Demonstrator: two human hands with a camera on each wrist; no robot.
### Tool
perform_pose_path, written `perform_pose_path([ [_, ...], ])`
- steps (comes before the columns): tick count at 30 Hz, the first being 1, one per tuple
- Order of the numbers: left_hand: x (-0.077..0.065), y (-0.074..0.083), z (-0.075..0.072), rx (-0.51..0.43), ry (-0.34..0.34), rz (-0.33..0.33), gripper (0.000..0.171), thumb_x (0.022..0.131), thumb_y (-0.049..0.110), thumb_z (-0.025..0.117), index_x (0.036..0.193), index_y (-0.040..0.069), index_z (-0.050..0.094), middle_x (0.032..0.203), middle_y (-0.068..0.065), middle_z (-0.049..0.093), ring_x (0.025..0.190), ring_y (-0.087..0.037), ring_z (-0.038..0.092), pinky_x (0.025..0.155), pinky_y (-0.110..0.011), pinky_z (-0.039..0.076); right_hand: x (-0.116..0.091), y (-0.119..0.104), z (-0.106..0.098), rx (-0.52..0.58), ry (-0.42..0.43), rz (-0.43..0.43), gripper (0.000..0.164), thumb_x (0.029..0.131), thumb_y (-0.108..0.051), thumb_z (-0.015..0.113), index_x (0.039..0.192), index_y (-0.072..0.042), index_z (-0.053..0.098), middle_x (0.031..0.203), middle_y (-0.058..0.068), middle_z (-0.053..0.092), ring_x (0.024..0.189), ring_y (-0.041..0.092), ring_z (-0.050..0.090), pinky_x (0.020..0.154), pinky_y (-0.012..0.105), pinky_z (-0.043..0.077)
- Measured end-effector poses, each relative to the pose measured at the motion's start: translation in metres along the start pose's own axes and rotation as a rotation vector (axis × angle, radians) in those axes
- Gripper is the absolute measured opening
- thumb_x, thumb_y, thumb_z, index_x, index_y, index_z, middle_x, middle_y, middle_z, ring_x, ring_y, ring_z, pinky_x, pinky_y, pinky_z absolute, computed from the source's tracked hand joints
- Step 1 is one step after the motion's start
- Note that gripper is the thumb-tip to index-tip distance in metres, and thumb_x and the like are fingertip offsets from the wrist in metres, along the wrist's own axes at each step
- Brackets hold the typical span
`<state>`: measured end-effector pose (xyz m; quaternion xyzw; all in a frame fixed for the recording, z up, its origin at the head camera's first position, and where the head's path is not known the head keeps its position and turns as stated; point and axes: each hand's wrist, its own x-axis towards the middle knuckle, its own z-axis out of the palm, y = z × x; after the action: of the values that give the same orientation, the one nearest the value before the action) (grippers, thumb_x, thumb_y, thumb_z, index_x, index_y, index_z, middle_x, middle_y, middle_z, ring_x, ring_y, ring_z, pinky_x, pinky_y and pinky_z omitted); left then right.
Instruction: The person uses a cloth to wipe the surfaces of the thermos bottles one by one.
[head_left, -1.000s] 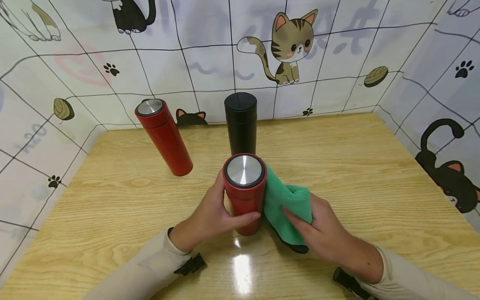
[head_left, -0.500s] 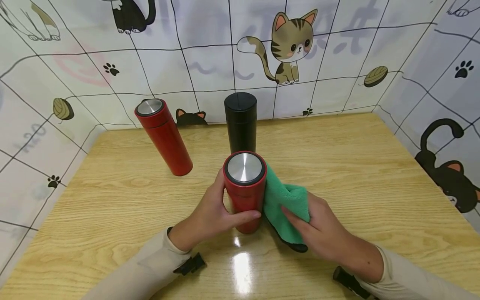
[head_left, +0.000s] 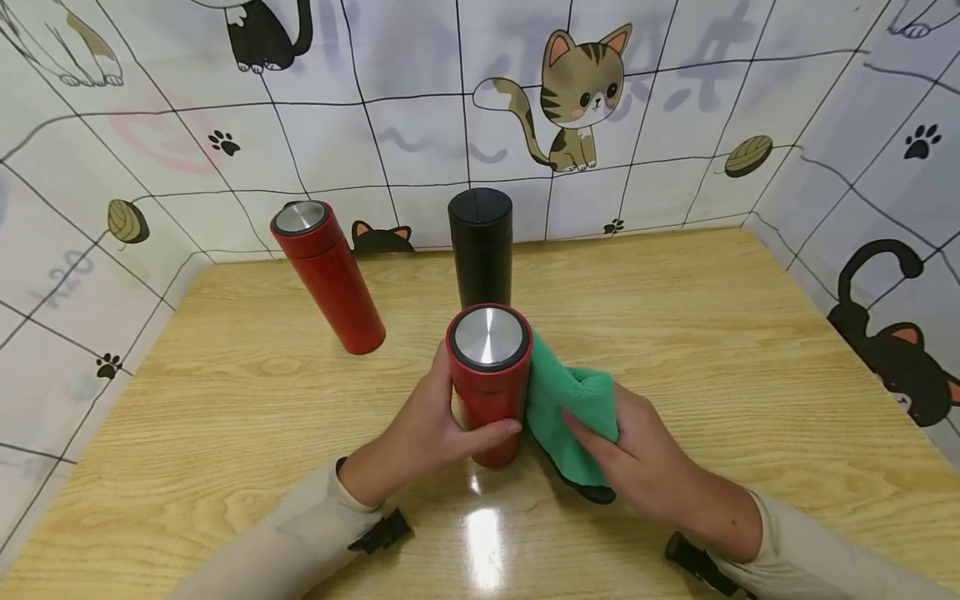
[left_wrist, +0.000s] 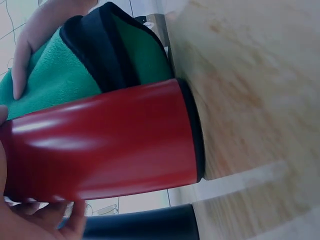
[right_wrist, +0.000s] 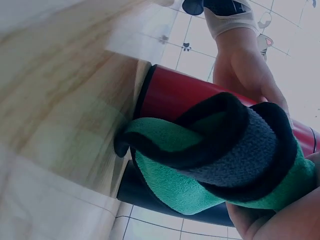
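A red thermos flask (head_left: 491, 400) with a steel-topped lid stands upright at the middle of the table. My left hand (head_left: 420, 421) grips it from the left, thumb across its front and fingers round the far side. Against the flask's right side lies a green cloth (head_left: 573, 417) with a dark edge and a grey reverse. My right hand (head_left: 648, 458) holds this bunched cloth, thumb on top. In the right wrist view the cloth (right_wrist: 170, 185) hangs in folds beside the red flask (right_wrist: 172, 95). The left wrist view shows the flask's black base (left_wrist: 192, 130) at the table surface.
Behind the held flask stands a black flask (head_left: 482, 250), its lower part hidden. A second red flask (head_left: 330, 279) stands at the back left. Cat-printed sheeting (head_left: 420, 125) rises round the wooden table (head_left: 675, 333) at the back and both sides.
Both hands, the red flask and the cloth stay nearly where they were. The cloth and right hand have shifted very slightly left. The head view has tilted a touch.
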<state>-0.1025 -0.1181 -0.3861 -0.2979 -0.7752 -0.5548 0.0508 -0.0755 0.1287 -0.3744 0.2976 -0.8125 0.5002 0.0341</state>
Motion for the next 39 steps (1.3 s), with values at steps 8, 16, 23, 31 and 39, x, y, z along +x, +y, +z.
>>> perform_pose_path([
  [8, 0.001, 0.002, -0.005, 0.164, 0.057, 0.065, 0.090, 0.073, 0.018, 0.088, 0.147, 0.017, 0.037, 0.134, -0.001, 0.060, 0.122, -0.016, 0.058, 0.102, -0.037, 0.053, 0.001, 0.001, -0.004, 0.100, 0.057, 0.117, 0.038, 0.103, -0.006, 0.050, 0.141, -0.005, 0.054, 0.132, 0.011, 0.065, 0.115, 0.002, 0.062, 0.092, 0.020, 0.054],
  [16, 0.003, 0.005, -0.002, 0.524, 0.110, 0.111, 0.083, 0.070, 0.031, 0.089, 0.143, 0.025, 0.050, 0.108, -0.002, 0.063, 0.095, -0.015, 0.061, 0.082, -0.032, 0.058, -0.001, 0.002, -0.003, 0.225, 0.289, 0.072, 0.037, 0.102, 0.003, 0.046, 0.137, -0.001, 0.055, 0.123, -0.006, 0.066, 0.111, 0.002, 0.064, 0.089, 0.016, 0.054],
  [23, 0.001, 0.007, 0.002, 0.715, 0.111, 0.061, 0.084, 0.067, 0.039, 0.089, 0.142, 0.032, 0.051, 0.098, -0.001, 0.062, 0.096, -0.015, 0.059, 0.104, -0.053, 0.041, 0.003, 0.005, -0.001, 0.162, 0.325, -0.161, 0.051, 0.090, 0.021, 0.052, 0.138, 0.004, 0.055, 0.141, 0.004, 0.061, 0.132, 0.012, 0.056, 0.105, 0.020, 0.047],
  [31, 0.001, 0.008, 0.001, 0.817, 0.139, 0.025, 0.080, 0.069, 0.039, 0.086, 0.141, 0.032, 0.052, 0.095, 0.001, 0.063, 0.089, -0.012, 0.059, 0.103, -0.053, 0.040, 0.011, 0.008, -0.004, 0.006, 0.304, -0.359, 0.038, 0.096, -0.001, 0.061, 0.132, 0.009, 0.058, 0.143, 0.021, 0.056, 0.138, 0.023, 0.052, 0.112, 0.026, 0.043],
  [39, 0.000, 0.009, -0.001, 0.573, 0.095, 0.109, 0.087, 0.067, 0.037, 0.090, 0.143, 0.025, 0.049, 0.106, 0.001, 0.066, 0.099, -0.013, 0.059, 0.092, -0.039, 0.050, 0.006, 0.003, -0.006, 0.170, 0.088, -0.039, 0.048, 0.102, 0.006, 0.042, 0.149, -0.006, 0.044, 0.142, -0.005, 0.057, 0.127, 0.008, 0.058, 0.101, 0.018, 0.049],
])
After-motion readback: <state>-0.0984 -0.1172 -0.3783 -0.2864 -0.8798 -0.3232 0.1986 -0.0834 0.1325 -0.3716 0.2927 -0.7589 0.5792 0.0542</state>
